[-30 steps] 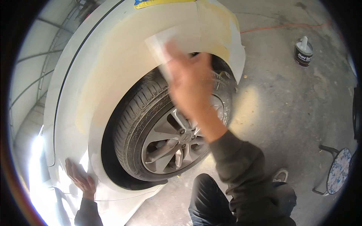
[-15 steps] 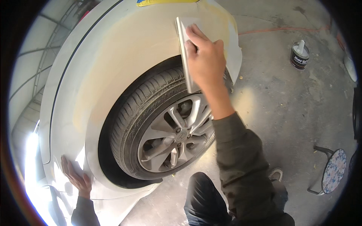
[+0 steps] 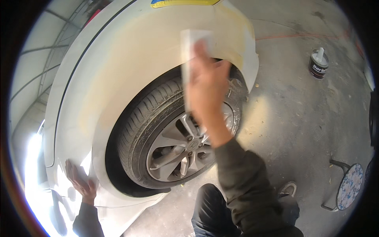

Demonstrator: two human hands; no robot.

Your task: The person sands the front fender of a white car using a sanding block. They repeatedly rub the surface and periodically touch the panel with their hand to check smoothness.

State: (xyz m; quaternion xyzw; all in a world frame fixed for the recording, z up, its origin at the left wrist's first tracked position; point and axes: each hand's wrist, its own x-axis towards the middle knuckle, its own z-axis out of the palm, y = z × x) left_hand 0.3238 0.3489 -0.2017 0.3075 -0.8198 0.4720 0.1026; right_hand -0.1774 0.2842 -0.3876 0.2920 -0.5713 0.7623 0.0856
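In the head view, the person's right hand (image 3: 207,85) is raised in front of a car's front wheel arch, gripping a long, flat white block (image 3: 190,44). Its fingers (image 3: 200,49) are closed around the block, one reaching up along the face – the whole lot blurred, so I can't make out just how each finger lies. The block's upper end is over the beige patch of the white fender (image 3: 130,47), its lower end in front of the tyre (image 3: 138,118); whether it touches the paint, I can't tell.

Down to the left, the left hand (image 3: 83,185) lies flat on the white bodywork beside the arch, fingers stretched out, holding nothing. Yellowish and beige areas run round the arch, and something yellow and blue (image 3: 183,3) shows at the top edge. The grey spoked wheel (image 3: 191,144) sits inside the tyre, partly behind the right forearm.

Off to the right, on the concrete floor (image 3: 288,122), stands a dark can (image 3: 318,69) with a white piece poking out of its top – near an orange cord (image 3: 292,36). Lower down is a stool (image 3: 349,186) with a speckled round seat, not far from the person's shoe (image 3: 291,188)
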